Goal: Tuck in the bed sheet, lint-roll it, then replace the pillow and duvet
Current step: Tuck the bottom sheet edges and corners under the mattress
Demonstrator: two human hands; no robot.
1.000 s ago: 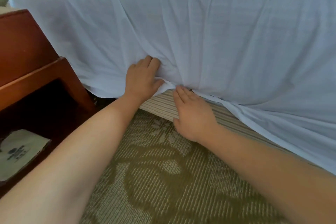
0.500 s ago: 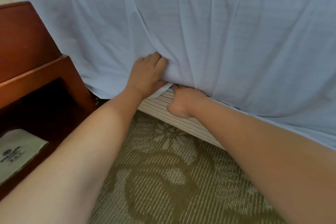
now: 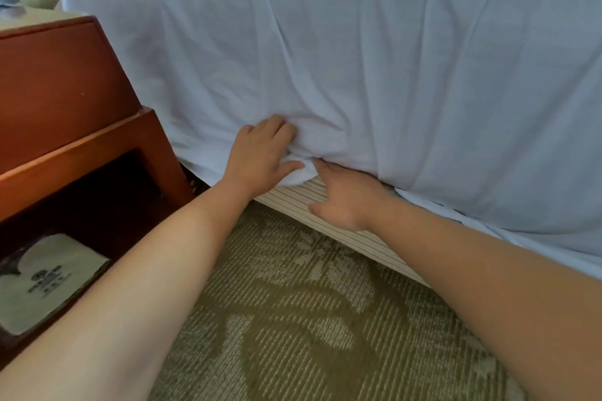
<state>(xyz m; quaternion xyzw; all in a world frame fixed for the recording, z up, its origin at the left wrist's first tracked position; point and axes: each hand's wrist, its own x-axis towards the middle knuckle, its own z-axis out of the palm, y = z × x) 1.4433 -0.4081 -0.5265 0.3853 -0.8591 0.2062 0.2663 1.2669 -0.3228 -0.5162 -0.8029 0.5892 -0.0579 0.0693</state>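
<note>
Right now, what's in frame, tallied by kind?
hands: 2, left hand and right hand
bed sheet: 1
wooden nightstand: 1
printed card: 1
striped bed base: 1
Total: 6

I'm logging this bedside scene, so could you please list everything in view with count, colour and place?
bed sheet: one, white, draped over the bed's side, bunched at its lower edge between the hands
striped bed base: one, cream with dark stripes, showing under the sheet's edge
nightstand: one, reddish-brown wood, left of the bed
printed card: one, pale with a dark logo, in the nightstand's open shelf
carpet: one, olive with a pale pattern, on the floor
blue item: one, partly visible on the nightstand top, unidentifiable
left hand: one, pressing the bunched sheet
right hand: one, fingertips at the sheet's lower edge
</note>
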